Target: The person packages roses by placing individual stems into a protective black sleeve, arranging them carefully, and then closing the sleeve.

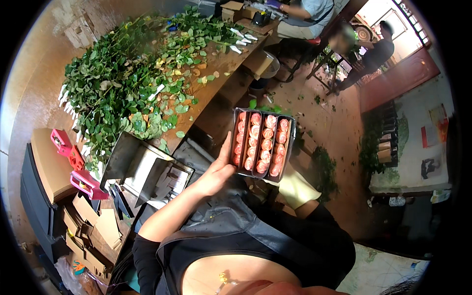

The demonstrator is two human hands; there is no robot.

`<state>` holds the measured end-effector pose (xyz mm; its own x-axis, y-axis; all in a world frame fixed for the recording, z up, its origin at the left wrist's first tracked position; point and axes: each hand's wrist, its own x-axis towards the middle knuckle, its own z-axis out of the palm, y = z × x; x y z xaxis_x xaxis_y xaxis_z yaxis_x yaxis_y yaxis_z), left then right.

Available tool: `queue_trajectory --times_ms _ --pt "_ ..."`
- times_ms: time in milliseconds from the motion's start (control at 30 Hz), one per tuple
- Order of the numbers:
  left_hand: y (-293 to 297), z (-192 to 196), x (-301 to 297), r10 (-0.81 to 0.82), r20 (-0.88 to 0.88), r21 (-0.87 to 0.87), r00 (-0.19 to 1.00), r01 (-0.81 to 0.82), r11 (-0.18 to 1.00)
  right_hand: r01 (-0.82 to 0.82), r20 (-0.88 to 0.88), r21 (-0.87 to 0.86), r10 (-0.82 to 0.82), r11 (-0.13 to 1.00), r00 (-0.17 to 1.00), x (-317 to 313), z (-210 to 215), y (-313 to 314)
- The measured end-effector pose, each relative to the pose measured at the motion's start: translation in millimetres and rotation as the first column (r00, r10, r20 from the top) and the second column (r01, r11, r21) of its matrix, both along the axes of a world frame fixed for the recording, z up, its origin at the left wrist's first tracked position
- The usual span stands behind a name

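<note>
A clear-sided box [293,135] with dark dividers is held up in front of my body. Several rows of pink-orange rose heads [266,144] fill it. My bare left hand [219,173] grips the box at its lower left side, thumb along the edge. At the lower right corner, my right hand [297,189] wears a pale yellow glove. It supports the box there, with its fingers mostly hidden beneath and behind it.
Left of me, a wooden table [216,91] carries a heap of leafy rose stems [118,73], a metal box [152,172] and pink tools [86,184]. Flattened cardboard [108,228] lies lower left. Two people work farther back; leaves litter the floor [314,118].
</note>
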<state>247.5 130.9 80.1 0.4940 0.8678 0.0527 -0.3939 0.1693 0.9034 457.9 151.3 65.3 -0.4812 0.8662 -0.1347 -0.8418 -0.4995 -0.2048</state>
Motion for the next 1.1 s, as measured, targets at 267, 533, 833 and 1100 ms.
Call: queue_trajectory --times_ms 267,533,833,1100 --pt "-6 -60 -3 -0.123 -0.223 -0.157 0.967 0.089 0.984 0.025 0.036 -0.273 -0.016 0.962 0.999 -7 -110 10" --pt "8 -69 -4 -0.134 -0.316 -0.227 0.939 0.062 0.972 0.266 0.191 -0.492 -0.195 0.829 0.962 23 -218 18" --pt "8 -104 -37 -0.013 -0.474 -0.296 0.88 -0.145 0.944 0.757 0.598 -0.478 -0.465 0.446 0.652 99 -407 61" --pt "-16 -77 -106 0.036 -0.638 -0.334 0.769 -0.318 0.887 0.934 0.922 -0.097 -0.323 0.344 0.215 215 -407 30"
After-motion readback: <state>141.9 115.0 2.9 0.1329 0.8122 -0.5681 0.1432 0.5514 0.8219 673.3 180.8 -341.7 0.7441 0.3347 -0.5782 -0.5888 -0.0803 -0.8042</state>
